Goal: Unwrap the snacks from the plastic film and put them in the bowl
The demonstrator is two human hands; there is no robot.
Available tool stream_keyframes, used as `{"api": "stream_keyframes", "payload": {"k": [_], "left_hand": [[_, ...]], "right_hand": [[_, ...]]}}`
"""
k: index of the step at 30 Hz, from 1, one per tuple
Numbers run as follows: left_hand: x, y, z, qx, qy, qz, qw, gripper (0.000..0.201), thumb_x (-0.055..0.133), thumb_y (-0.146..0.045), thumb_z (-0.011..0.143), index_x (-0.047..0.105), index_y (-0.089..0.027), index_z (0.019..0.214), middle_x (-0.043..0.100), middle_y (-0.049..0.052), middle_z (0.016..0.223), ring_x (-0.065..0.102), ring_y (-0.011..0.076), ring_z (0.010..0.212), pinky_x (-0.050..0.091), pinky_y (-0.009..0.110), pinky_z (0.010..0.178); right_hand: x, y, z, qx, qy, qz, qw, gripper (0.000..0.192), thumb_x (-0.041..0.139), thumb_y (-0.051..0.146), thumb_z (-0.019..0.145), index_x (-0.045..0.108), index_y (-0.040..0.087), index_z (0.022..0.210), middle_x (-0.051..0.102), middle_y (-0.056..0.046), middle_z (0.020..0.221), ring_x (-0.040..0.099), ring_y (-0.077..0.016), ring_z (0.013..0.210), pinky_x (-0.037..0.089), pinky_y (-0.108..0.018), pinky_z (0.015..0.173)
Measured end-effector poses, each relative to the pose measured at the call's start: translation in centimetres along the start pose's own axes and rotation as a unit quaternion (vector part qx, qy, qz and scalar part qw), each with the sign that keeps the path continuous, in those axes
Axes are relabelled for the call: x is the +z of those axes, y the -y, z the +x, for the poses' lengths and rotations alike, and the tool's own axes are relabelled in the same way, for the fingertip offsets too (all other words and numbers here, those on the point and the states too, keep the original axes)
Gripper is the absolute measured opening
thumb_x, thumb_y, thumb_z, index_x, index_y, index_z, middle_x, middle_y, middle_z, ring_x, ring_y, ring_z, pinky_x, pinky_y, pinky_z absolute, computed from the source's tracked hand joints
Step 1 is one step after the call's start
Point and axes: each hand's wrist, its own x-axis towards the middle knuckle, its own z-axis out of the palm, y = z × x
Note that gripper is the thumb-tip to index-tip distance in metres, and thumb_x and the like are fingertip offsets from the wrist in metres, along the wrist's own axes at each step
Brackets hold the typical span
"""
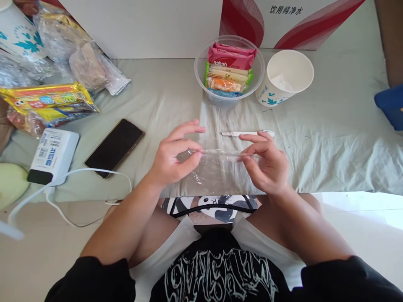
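My left hand (174, 157) and my right hand (267, 161) pinch the two ends of a clear plastic bag (217, 167), stretched between them just above the near edge of the cloth-covered table (330, 138). Thumb and forefinger of each hand grip the bag's top edge. Just beyond my right hand lies a thin white tool (247, 133) on the cloth. Further back stands a clear plastic bowl (201, 63) filled with several snack packets (231, 58).
A white paper cup (285, 77) stands right of the bowl. A dark phone (115, 147), a white power bank (53, 155) with cable, yellow snack packs (47, 100) and crumpled plastic bags (82, 58) lie at left. Cardboard boxes line the back; a blue object (390, 105) sits at far right.
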Motion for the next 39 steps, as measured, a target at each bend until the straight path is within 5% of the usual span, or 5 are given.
{"api": "stream_keyframes", "payload": {"k": [8,20,27,32,39], "left_hand": [[1.4,1.0,0.8,-0.230,-0.011,-0.216,0.949,0.015,0.073,-0.036,0.083,0.067,-0.022,0.080,0.072,-0.001,0.070,0.066,0.0159,0.060,0.058,0.031,0.062],[1.4,1.4,1.1,-0.304,0.068,-0.349,0.884,0.071,0.092,-0.050,0.061,0.058,-0.025,0.118,0.076,0.003,0.088,0.076,0.0253,0.086,0.060,0.036,0.077],[1.5,2.1,1.6,-0.303,-0.063,-0.342,0.887,0.024,0.070,-0.036,0.077,0.055,-0.026,0.092,0.077,0.001,0.114,0.075,0.0212,0.106,0.059,0.035,0.089],[1.7,3.0,1.3,-0.262,0.017,-0.209,0.942,0.019,0.082,-0.023,0.070,0.064,-0.018,0.076,0.073,0.008,0.118,0.068,0.0204,0.117,0.052,0.031,0.104],[1.2,2.2,1.6,-0.326,-0.010,-0.306,0.895,0.038,0.086,-0.033,0.072,0.066,-0.019,0.102,0.071,0.001,0.088,0.062,0.0093,0.067,0.046,0.019,0.056]], "right_hand": [[0.4,-1.0,0.6,0.170,0.099,0.153,0.968,0.052,0.083,0.059,0.077,0.062,0.027,0.113,0.072,-0.007,0.108,0.070,-0.0254,0.104,0.057,-0.042,0.093],[2.6,-1.2,0.6,0.295,0.088,0.249,0.918,0.045,0.071,0.065,0.087,0.055,0.023,0.081,0.068,0.000,0.072,0.063,-0.0136,0.065,0.055,-0.030,0.065],[3.2,-2.2,0.5,0.301,0.022,0.271,0.914,0.045,0.069,0.067,0.088,0.049,0.027,0.087,0.073,-0.001,0.081,0.071,-0.0188,0.078,0.056,-0.033,0.073],[3.2,-2.1,0.6,0.289,0.023,0.270,0.918,0.052,0.068,0.075,0.085,0.048,0.027,0.088,0.075,-0.001,0.084,0.073,-0.0221,0.085,0.059,-0.038,0.080],[3.2,-2.2,0.5,0.253,0.022,0.281,0.925,0.049,0.071,0.071,0.087,0.050,0.027,0.085,0.074,0.000,0.081,0.072,-0.0197,0.085,0.056,-0.035,0.082]]}}
